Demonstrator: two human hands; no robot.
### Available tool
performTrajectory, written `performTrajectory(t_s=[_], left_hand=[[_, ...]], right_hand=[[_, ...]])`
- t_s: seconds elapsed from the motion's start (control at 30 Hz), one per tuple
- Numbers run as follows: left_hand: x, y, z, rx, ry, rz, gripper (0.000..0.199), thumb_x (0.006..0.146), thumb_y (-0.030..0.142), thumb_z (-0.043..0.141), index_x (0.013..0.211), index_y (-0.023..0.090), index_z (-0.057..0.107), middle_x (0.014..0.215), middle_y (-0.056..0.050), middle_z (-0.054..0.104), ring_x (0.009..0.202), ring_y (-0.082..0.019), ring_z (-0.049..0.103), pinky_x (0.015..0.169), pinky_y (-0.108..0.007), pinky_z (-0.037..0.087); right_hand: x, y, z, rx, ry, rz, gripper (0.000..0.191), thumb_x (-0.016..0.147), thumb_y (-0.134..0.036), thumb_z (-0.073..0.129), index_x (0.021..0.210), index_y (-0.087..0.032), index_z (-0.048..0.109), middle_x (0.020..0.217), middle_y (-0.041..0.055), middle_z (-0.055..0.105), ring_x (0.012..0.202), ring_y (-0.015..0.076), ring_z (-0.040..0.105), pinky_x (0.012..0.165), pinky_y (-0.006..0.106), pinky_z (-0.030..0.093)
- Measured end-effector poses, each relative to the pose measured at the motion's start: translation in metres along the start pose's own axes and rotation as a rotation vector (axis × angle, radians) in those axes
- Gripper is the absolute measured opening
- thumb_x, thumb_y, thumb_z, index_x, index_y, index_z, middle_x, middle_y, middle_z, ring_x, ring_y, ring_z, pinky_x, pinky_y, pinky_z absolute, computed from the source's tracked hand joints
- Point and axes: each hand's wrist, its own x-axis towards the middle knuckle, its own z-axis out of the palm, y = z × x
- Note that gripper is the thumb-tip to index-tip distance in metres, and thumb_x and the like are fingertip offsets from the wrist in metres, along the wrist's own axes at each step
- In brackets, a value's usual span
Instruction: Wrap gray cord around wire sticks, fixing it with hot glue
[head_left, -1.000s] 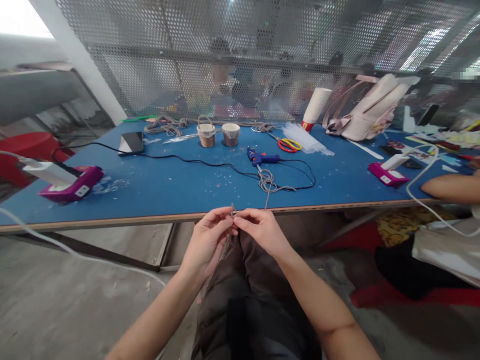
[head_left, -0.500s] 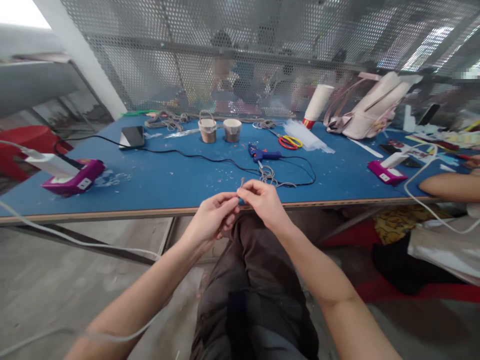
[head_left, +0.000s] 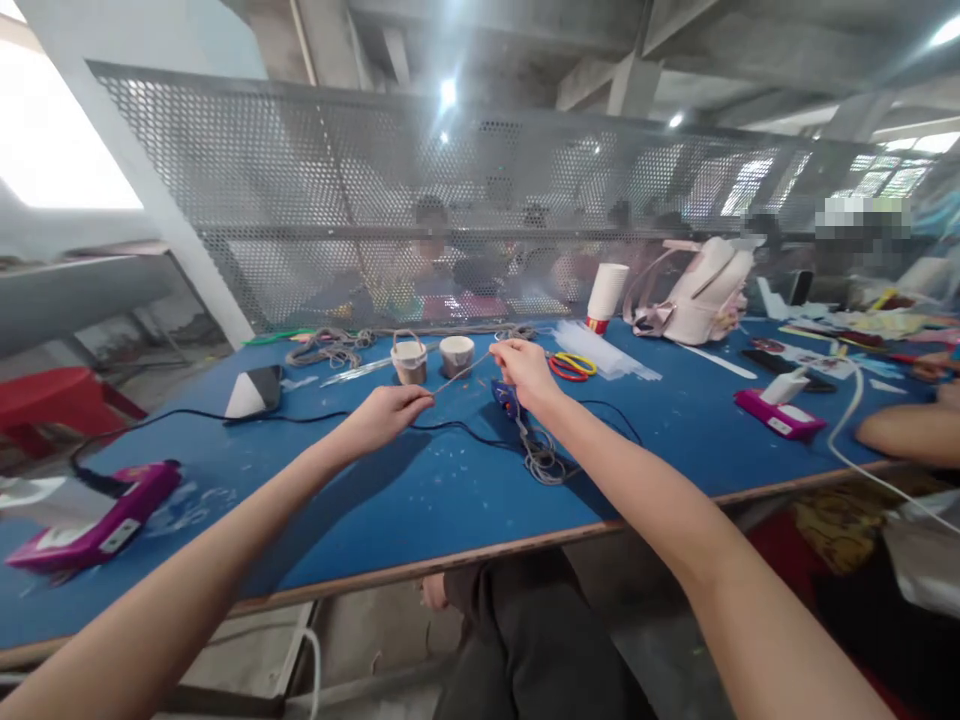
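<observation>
A thin grey cord [head_left: 460, 375] is stretched between my two hands above the blue table. My left hand [head_left: 388, 412] pinches one end of it. Higher and to the right, my right hand [head_left: 521, 368] pinches the other part. Just behind the cord stand two small cups wrapped in cord: a cup with a handle [head_left: 409, 364] and a cup without one [head_left: 457, 356]. Below my right hand lies a blue glue gun [head_left: 505, 398], partly hidden by that hand and wrist. A loose coil of grey cord [head_left: 544, 462] rests near my right forearm.
Scissors [head_left: 572, 366], plastic sheets [head_left: 611, 352], stacked paper cups [head_left: 607, 294] and a pink backpack [head_left: 697, 292] sit at the back right. Purple power strips [head_left: 105, 525] lie on both sides, with cables across the table. Another person's arm [head_left: 907, 432] rests at the right.
Both hands have moved from the table's front edge up and forward over the table. They have spread apart, and the cord now spans between them. The view has tilted upward.
</observation>
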Motion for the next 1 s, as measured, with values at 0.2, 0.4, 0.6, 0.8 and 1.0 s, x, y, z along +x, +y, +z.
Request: performTrajectory(t_s=[0.2, 0.4, 0.6, 0.8, 1.0], left_hand=[[0.003, -0.035, -0.035, 0.223, 0.025, 0.033, 0.006, 0.061, 0.03, 0.064, 0.057, 0.026, 0.065, 0.057, -0.002, 0.064, 0.055, -0.019, 0.053, 0.058, -0.026, 0.034], [-0.003, -0.054, -0.073, 0.377, 0.176, -0.073, 0.026, 0.068, 0.033, 0.058, 0.045, 0.024, 0.052, 0.043, -0.002, 0.051, 0.046, -0.019, 0.045, 0.053, -0.028, 0.028], [0.014, -0.032, -0.044, 0.311, 0.177, -0.029, 0.017, 0.07, 0.034, 0.058, 0.079, 0.022, 0.065, 0.082, -0.005, 0.066, 0.077, -0.024, 0.057, 0.067, -0.03, 0.04], [0.011, -0.017, -0.004, 0.179, -0.1, -0.053, 0.028, 0.07, 0.043, 0.057, 0.069, 0.019, 0.071, 0.06, -0.003, 0.067, 0.059, -0.02, 0.059, 0.056, -0.028, 0.044], [-0.002, -0.029, -0.024, 0.272, -0.116, -0.075, 0.028, 0.075, 0.04, 0.051, 0.066, 0.019, 0.068, 0.061, -0.002, 0.066, 0.061, -0.019, 0.06, 0.06, -0.028, 0.046]], right_hand=[[0.028, 0.013, -0.004, -0.012, 0.014, 0.133, 0.032, 0.089, -0.031, 0.053, 0.118, -0.016, 0.051, 0.118, 0.0087, 0.054, 0.098, 0.0209, 0.058, 0.081, 0.041, 0.05], [0.035, 0.015, -0.012, 0.029, 0.036, 0.144, 0.024, 0.088, -0.028, 0.055, 0.106, -0.013, 0.057, 0.103, 0.0069, 0.06, 0.083, 0.0169, 0.061, 0.07, 0.034, 0.052], [0.018, 0.012, 0.003, 0.099, -0.004, 0.064, 0.022, 0.072, -0.014, 0.057, 0.051, -0.015, 0.049, 0.044, -0.0083, 0.04, 0.033, 0.0012, 0.026, 0.032, 0.016, 0.019], [0.008, 0.01, 0.008, 0.138, -0.025, 0.017, 0.018, 0.066, -0.019, 0.058, 0.051, -0.016, 0.049, 0.042, -0.0083, 0.041, 0.033, 0.0017, 0.026, 0.033, 0.018, 0.017], [0.01, 0.015, -0.001, 0.174, 0.027, -0.002, 0.02, 0.065, -0.021, 0.059, 0.05, -0.017, 0.047, 0.042, -0.0085, 0.04, 0.033, 0.0022, 0.026, 0.033, 0.018, 0.018]])
